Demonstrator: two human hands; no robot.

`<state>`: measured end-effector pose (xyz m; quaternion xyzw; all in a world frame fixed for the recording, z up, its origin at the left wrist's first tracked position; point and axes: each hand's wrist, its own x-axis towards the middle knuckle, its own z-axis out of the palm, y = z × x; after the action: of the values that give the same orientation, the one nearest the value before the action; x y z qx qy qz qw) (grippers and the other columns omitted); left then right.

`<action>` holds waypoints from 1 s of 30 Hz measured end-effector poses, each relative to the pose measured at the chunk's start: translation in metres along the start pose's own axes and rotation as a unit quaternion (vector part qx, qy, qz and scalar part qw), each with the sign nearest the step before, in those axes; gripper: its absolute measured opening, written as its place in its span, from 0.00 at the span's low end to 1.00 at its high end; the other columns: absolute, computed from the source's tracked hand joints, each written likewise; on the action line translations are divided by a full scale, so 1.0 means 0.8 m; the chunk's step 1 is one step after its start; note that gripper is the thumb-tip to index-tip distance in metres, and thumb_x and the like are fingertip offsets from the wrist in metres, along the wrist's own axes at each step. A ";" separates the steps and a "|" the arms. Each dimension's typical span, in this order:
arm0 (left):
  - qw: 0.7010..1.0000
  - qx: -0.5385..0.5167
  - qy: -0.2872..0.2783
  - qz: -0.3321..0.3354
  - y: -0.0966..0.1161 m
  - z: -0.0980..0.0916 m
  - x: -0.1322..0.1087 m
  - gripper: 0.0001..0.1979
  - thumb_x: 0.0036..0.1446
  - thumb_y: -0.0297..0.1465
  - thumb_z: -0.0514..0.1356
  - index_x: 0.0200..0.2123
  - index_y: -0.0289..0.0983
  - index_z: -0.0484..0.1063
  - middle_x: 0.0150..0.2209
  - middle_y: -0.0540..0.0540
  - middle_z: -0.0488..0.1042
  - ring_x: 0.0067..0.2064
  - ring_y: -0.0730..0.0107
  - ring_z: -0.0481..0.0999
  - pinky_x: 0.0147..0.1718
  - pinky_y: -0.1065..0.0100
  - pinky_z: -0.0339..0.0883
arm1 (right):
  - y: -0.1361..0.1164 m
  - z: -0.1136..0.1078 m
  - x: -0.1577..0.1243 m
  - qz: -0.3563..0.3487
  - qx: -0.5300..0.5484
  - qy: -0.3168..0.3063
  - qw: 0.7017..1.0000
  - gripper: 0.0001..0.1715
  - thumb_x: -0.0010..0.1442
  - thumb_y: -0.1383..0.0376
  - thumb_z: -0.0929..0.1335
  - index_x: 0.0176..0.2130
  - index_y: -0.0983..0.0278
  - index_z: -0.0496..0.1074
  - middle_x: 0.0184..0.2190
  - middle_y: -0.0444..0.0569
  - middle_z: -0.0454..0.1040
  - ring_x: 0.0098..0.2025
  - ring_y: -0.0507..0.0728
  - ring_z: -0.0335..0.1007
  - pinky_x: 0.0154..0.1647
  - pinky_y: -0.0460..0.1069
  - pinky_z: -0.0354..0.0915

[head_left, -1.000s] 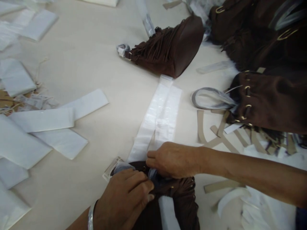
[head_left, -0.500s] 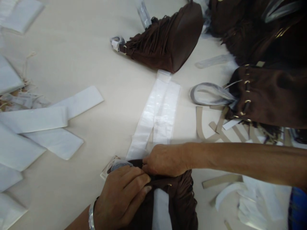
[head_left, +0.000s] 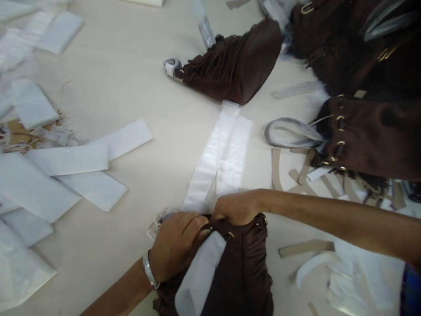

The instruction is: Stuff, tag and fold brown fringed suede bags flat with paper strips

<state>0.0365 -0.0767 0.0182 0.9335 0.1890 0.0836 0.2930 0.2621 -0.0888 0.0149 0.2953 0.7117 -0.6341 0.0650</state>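
Observation:
A dark brown fringed drawstring bag (head_left: 243,267) lies at the bottom middle. My left hand (head_left: 179,239) is closed on its top edge at the left, fingers curled over the rim. Inside the mouth of the bag is my right hand (head_left: 235,208), its fingers hidden by the bag's edge. A whitish wrapped strip (head_left: 201,274) lies slanted across the bag's front. Beside my left hand, a tag with a cord (head_left: 154,229) pokes out.
Another brown fringed bag (head_left: 261,61) lies farther back, with flat clear plastic sleeves (head_left: 210,158) below it. More brown bags (head_left: 378,131) are piled at the right, near scattered tan strips (head_left: 305,248). Folded white packets (head_left: 69,160) cover the left side.
My right hand has sunk deeper into the bag, hiding its fingers. The bag's mouth has widened, and the whitish strip has tilted to the left. The whole view has shifted slightly.

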 end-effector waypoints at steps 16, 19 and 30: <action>0.988 0.114 0.085 -0.064 0.068 -0.010 -0.030 0.16 0.63 0.27 0.51 0.53 0.33 0.64 0.51 0.38 0.70 0.55 0.57 0.67 0.58 0.50 0.58 | -0.126 0.175 -0.013 0.100 -0.187 0.622 0.753 0.10 0.65 0.66 0.61 0.47 0.61 0.65 0.43 0.54 0.71 0.48 0.61 0.68 0.50 0.57 0.67; 0.982 0.137 0.111 -0.062 0.093 0.002 -0.061 0.23 0.63 0.26 0.47 0.62 0.32 0.55 0.62 0.35 0.61 0.66 0.57 0.53 0.64 0.47 0.46 | -0.121 0.185 -0.019 0.056 -0.201 0.610 0.764 0.14 0.64 0.69 0.61 0.49 0.60 0.65 0.48 0.54 0.70 0.52 0.60 0.66 0.53 0.57 0.66; 0.970 0.233 0.057 -0.024 0.072 0.030 -0.092 0.29 0.64 0.35 0.49 0.67 0.38 0.46 0.70 0.41 0.44 0.69 0.51 0.40 0.65 0.42 0.37 | -0.093 0.246 -0.012 0.076 -0.360 0.502 0.783 0.22 0.63 0.75 0.59 0.54 0.68 0.68 0.60 0.59 0.64 0.64 0.60 0.55 0.65 0.59 0.54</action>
<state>-0.0070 -0.1623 0.0288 0.9648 0.2426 0.0835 0.0579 0.1771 -0.2786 0.0472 0.5800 0.7957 -0.0870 -0.1516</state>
